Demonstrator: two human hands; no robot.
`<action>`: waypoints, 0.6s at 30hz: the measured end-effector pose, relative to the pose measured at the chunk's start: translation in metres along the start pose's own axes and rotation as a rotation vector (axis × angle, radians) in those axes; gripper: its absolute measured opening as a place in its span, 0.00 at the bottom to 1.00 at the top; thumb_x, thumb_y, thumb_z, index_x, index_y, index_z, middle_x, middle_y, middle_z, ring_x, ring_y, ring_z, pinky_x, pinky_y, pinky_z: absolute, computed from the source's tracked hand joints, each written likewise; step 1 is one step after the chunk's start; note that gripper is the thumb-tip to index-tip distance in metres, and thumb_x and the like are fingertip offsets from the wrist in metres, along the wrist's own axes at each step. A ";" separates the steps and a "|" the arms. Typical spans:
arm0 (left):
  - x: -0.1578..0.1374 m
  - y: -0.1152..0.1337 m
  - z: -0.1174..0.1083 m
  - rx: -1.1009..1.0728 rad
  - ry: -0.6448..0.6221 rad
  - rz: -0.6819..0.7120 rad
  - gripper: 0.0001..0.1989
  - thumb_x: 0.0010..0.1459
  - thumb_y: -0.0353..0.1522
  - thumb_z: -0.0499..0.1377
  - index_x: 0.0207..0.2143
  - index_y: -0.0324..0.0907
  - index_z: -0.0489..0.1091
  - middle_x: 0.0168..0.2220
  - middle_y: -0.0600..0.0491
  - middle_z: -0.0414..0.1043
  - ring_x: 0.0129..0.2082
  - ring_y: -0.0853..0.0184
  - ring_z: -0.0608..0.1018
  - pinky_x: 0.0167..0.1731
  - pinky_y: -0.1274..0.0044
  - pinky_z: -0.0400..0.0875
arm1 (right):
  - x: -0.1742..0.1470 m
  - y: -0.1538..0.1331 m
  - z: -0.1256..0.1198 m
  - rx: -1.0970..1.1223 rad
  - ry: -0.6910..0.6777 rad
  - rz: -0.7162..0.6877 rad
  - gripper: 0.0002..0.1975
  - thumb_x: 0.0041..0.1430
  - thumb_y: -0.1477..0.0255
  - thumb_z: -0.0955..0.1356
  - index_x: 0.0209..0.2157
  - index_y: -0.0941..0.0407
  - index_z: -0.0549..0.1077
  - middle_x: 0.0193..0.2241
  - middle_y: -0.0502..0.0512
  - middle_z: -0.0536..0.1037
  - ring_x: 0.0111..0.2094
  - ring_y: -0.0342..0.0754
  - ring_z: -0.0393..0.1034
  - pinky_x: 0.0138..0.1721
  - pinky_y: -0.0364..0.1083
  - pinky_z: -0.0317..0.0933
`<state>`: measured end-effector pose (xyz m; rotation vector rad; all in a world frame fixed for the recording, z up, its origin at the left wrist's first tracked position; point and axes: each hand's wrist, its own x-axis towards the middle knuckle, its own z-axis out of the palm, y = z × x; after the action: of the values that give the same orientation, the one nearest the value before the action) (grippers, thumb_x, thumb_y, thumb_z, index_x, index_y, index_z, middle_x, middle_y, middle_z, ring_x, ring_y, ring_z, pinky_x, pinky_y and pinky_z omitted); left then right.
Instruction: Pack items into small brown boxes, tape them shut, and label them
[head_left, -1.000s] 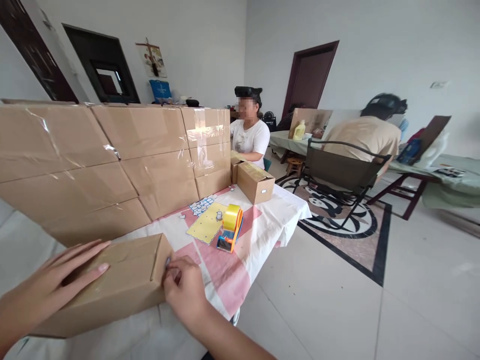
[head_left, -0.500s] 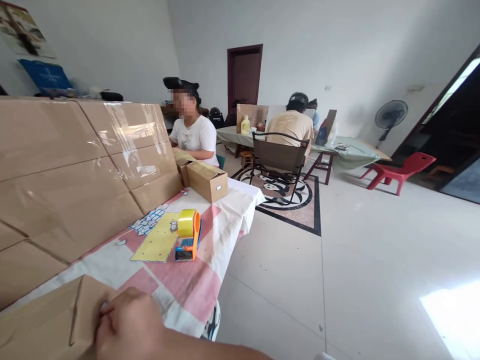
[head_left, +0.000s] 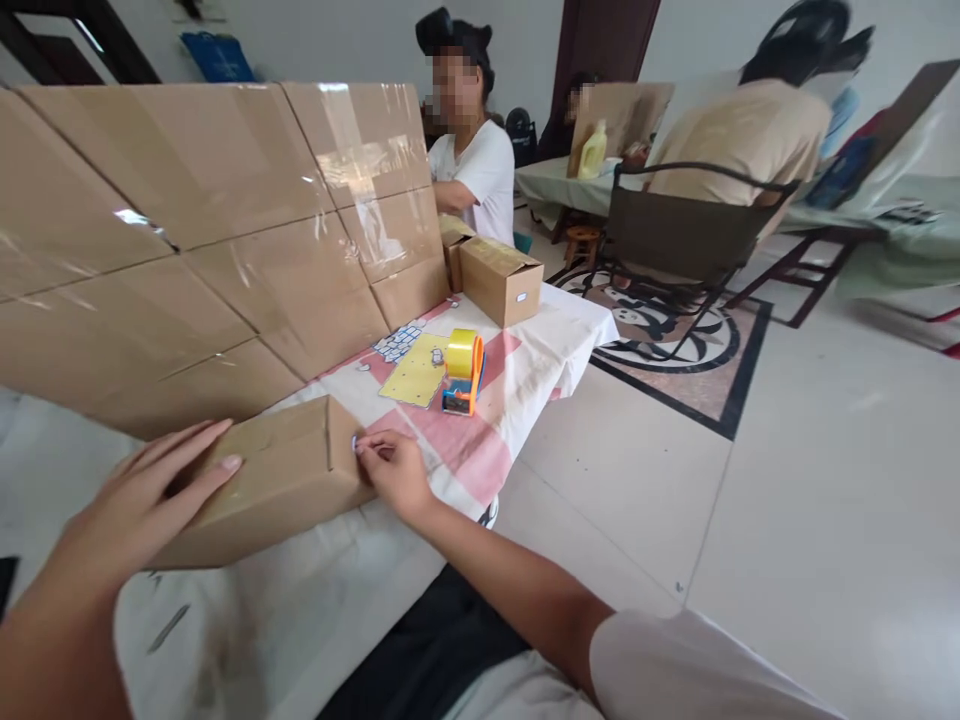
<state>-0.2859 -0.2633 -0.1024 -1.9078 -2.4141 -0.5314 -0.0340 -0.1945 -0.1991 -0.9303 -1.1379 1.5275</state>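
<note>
A closed brown cardboard box [head_left: 285, 470] lies in front of me on the table. My left hand [head_left: 161, 490] rests on its top at the left end, with thumb and fingers spread. At the box's right end face, my right hand [head_left: 394, 470] has its fingers curled and pinched together at a small white label [head_left: 355, 442]. Those fingertips touch the label; whether it is fully stuck down I cannot tell. Beyond my right hand stands an orange and blue tape dispenser [head_left: 476, 375] with a yellow roll.
Stacked taped cartons [head_left: 247, 190] wall off the table's far left side. Another labelled box [head_left: 501, 283] sits near the far corner of the patterned tablecloth [head_left: 480, 455]. A person in a white shirt [head_left: 487, 175] is behind it. Someone else sits in a dark chair [head_left: 690, 225] farther off.
The view has swung down and left, bringing my left hand on the box and more of the box into sight. My right hand is still at the box's end face.
</note>
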 end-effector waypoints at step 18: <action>-0.006 0.026 -0.013 -0.049 -0.074 -0.090 0.30 0.62 0.54 0.51 0.62 0.55 0.65 0.66 0.56 0.63 0.67 0.55 0.63 0.69 0.57 0.54 | 0.002 0.013 -0.007 0.049 -0.064 -0.163 0.12 0.58 0.65 0.72 0.41 0.56 0.84 0.38 0.57 0.81 0.39 0.50 0.75 0.43 0.48 0.69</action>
<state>-0.2618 -0.2679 -0.0847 -1.8770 -2.5668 -0.5374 -0.0311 -0.1923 -0.2131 -0.7423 -1.1868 1.4541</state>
